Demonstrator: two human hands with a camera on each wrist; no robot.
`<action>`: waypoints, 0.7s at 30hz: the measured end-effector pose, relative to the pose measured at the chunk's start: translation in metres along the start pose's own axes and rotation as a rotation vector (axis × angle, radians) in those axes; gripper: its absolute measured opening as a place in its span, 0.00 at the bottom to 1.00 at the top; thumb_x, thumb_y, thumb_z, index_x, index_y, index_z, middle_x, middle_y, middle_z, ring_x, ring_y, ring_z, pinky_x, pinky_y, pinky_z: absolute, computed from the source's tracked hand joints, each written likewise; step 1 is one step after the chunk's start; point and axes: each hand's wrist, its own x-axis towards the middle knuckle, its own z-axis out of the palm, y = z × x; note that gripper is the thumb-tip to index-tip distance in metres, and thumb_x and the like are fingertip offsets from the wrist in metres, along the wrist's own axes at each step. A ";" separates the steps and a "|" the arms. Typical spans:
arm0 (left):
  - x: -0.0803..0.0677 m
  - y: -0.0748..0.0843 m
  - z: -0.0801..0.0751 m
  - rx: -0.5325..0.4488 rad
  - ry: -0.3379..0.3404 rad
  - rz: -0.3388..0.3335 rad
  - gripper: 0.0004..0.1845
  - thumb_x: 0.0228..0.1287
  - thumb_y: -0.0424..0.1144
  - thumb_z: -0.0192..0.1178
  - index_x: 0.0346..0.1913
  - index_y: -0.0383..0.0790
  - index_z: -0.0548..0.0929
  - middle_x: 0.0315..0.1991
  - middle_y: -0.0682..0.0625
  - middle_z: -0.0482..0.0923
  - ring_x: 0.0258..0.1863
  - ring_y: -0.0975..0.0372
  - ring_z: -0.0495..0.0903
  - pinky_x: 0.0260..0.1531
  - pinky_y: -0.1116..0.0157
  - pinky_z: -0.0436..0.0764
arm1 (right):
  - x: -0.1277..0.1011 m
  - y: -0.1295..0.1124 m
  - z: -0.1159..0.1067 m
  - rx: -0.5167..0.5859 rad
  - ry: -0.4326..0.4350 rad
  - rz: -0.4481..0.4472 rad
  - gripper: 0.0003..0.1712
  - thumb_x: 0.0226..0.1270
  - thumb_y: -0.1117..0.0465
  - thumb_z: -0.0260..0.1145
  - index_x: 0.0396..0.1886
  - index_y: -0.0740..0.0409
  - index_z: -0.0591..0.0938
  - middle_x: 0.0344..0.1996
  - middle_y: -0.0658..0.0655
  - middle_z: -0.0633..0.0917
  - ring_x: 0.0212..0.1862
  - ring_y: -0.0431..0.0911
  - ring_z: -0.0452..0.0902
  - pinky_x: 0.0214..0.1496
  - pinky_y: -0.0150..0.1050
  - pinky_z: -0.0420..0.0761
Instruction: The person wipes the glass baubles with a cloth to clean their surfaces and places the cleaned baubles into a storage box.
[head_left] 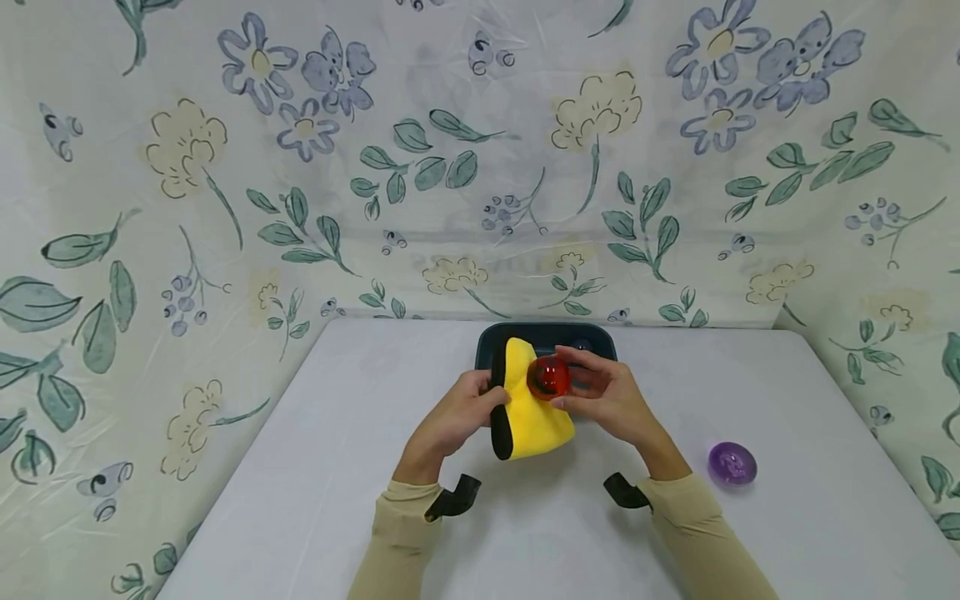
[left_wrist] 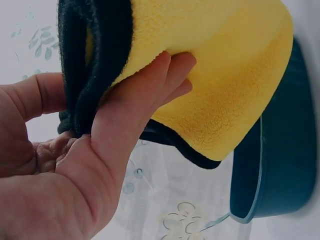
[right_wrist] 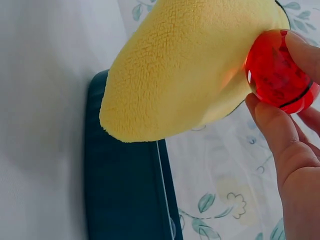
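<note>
My left hand (head_left: 467, 410) grips a yellow cloth (head_left: 534, 429) by its black-edged side, with the thumb on one face and fingers behind. In the left wrist view the fluffy cloth (left_wrist: 225, 75) drapes over those fingers. My right hand (head_left: 611, 396) pinches a glossy, see-through red ball (head_left: 548, 378) between thumb and fingertips. The ball (right_wrist: 277, 72) is up against the yellow face of the cloth in the right wrist view. Both hands are above the table, just in front of a dark teal bin (head_left: 491, 335), whose near part the cloth hides.
A clear purple ball-like piece (head_left: 732, 463) lies on the white table (head_left: 300, 467) to the right of my right forearm. Inside the bin a dark, shiny round thing (head_left: 582, 345) shows partly. A flower-patterned sheet (head_left: 480, 192) hangs behind and beside the table.
</note>
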 end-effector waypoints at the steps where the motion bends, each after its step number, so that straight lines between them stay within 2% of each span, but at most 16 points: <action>1: 0.000 0.000 0.000 0.001 -0.003 0.004 0.20 0.75 0.35 0.49 0.61 0.24 0.74 0.52 0.33 0.82 0.41 0.58 0.85 0.55 0.54 0.88 | 0.000 0.000 0.000 -0.004 -0.002 -0.001 0.39 0.59 0.70 0.76 0.72 0.63 0.74 0.67 0.69 0.78 0.62 0.50 0.85 0.57 0.37 0.87; 10: 0.000 0.000 0.000 0.009 -0.021 0.031 0.21 0.75 0.35 0.50 0.62 0.23 0.74 0.53 0.32 0.82 0.43 0.58 0.85 0.57 0.53 0.87 | 0.000 0.005 0.000 -0.064 -0.019 0.013 0.37 0.61 0.69 0.75 0.70 0.65 0.75 0.61 0.68 0.78 0.63 0.66 0.81 0.58 0.38 0.87; 21: -0.003 0.002 0.001 0.013 0.003 0.033 0.21 0.74 0.34 0.49 0.62 0.23 0.75 0.53 0.32 0.82 0.43 0.58 0.85 0.57 0.53 0.87 | 0.000 0.007 -0.002 -0.156 -0.041 0.067 0.37 0.60 0.65 0.77 0.70 0.64 0.76 0.65 0.68 0.81 0.63 0.64 0.82 0.62 0.47 0.85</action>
